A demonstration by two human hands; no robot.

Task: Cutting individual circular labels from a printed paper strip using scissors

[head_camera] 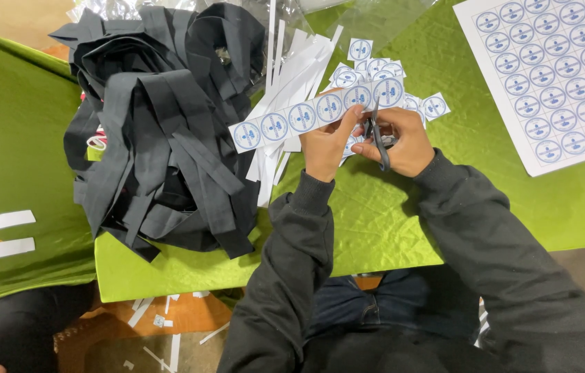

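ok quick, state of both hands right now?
Left hand: closed on the strip of round stickers, holding it up.
Right hand: closed on the scissors, blades at the strip's right end.

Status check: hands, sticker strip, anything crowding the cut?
Left hand holds sticker strip. Right hand works scissors at strip's right end. Cut squares piled behind; black straps lie left, apart.

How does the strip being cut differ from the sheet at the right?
The label strip is one narrow row of round labels, held up in the left hand; the label sheet is a wide uncut grid lying flat on the green cloth. Both carry the same blue round labels on white.
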